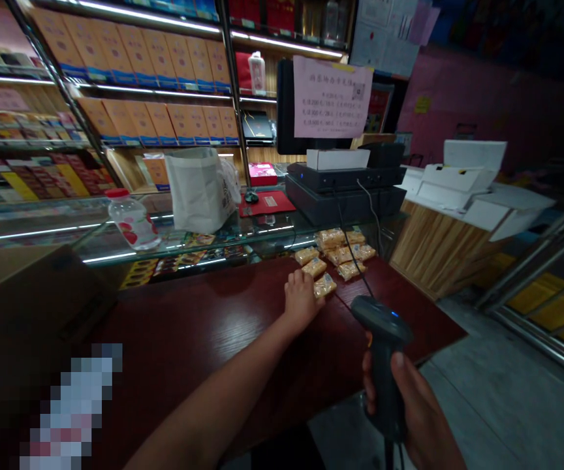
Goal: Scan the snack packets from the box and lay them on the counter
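Two hands showed: the left hand (pixel 301 301) curled by a light, soft snack packet (pixel 324 285), best pinched at its edge, its grip hard to tell; the right hand (pixel 422 418) clenched a barcode scanner (pixel 384 333) at four o'clock.

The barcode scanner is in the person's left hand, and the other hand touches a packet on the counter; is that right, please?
No: the head view shows the barcode scanner in the right hand; the left hand touches the packet on the counter.
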A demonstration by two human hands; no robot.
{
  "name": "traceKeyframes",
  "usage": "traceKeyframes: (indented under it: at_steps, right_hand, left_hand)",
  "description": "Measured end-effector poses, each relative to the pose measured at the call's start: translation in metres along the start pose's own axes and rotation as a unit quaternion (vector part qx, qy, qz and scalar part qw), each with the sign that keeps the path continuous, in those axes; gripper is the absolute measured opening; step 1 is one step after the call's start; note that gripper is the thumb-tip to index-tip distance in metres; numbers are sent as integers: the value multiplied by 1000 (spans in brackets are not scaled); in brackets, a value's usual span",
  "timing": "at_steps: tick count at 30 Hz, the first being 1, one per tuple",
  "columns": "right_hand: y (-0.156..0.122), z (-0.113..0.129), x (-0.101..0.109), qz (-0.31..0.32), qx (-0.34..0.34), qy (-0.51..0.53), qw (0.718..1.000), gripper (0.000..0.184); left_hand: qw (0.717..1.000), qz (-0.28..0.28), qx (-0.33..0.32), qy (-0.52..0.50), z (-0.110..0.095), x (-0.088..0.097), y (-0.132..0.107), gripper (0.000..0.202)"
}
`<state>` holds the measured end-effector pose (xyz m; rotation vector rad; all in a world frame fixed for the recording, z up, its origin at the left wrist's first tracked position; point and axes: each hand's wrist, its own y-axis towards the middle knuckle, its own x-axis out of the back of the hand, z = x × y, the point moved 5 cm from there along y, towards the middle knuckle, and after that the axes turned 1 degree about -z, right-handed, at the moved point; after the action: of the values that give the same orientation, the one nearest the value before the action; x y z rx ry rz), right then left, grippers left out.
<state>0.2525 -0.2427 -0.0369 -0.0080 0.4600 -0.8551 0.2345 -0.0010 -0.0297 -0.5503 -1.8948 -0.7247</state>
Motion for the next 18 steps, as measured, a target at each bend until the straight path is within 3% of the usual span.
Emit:
traceKeyframes:
  at_steps: [3,5,9,12,18]
  right_hand:
    - [3,-4,-2,5,-7,8,1000,54]
    - [4,-6,-5,4,-12,22,1000,53]
    - [4,-8,-17,21,-8,18,1000,51]
    - [3,-8,-23,27,-10,-2,1000,50]
    - [-4,-13,-36,68,-12,-73,995,56]
  left_hand:
    - [995,10,-5,-103,26,11,-16,38]
    - [971,44,20,-233,46,16,-26,39]
    - [856,98,110,-496,82,24,-42,50]
    - [804,66,136,-576,103,38,-53,56]
    - [758,-30,151,-634,134,63,-69,63]
